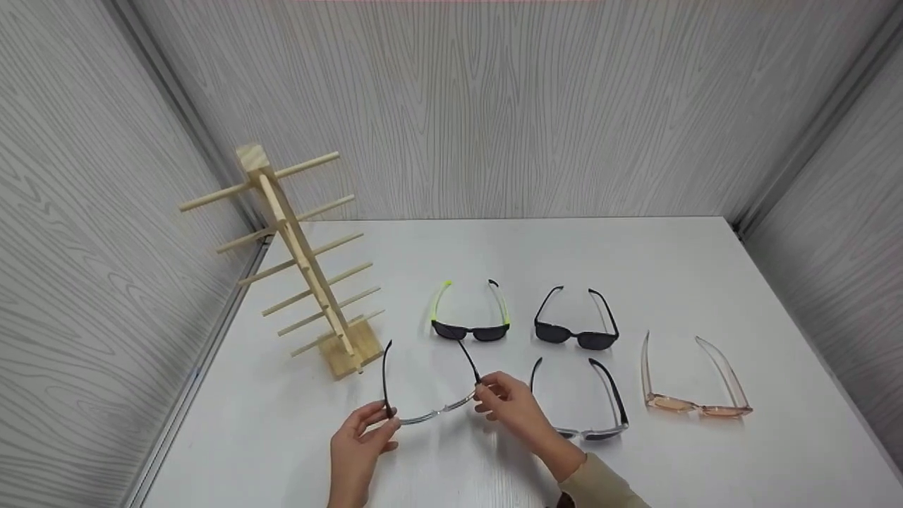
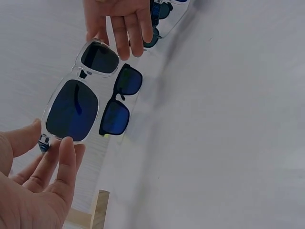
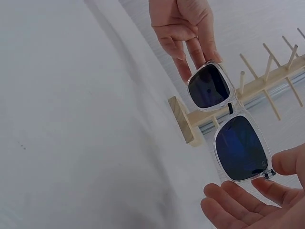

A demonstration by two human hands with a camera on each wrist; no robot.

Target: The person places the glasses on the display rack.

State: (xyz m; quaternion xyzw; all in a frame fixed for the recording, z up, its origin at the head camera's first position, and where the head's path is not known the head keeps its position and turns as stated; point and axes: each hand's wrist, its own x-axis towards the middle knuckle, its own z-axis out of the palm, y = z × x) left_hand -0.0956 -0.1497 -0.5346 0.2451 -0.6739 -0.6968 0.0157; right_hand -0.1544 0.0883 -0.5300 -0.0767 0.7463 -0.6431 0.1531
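A pair of sunglasses [image 1: 421, 418] with a clear frame, dark lenses and black temples hangs above the table between both hands. Its temples are unfolded and point away from the person. My left hand [image 1: 363, 444] pinches the left hinge corner between thumb and fingers. At the opposite corner, my right hand [image 1: 518, 413] grips the frame near the hinge. Both wrist views show the dark lenses [image 2: 73, 110] facing the cameras, with the left hand [image 3: 186, 28] at the far corner in the right wrist view.
A wooden display rack [image 1: 310, 264] with several pegs stands at the left. Behind the hands lie green-templed sunglasses [image 1: 470, 331] and black sunglasses [image 1: 575, 336]. Clear-framed sunglasses [image 1: 615, 395] lie by the right forearm, and pink-orange glasses [image 1: 698, 408] lie farther right.
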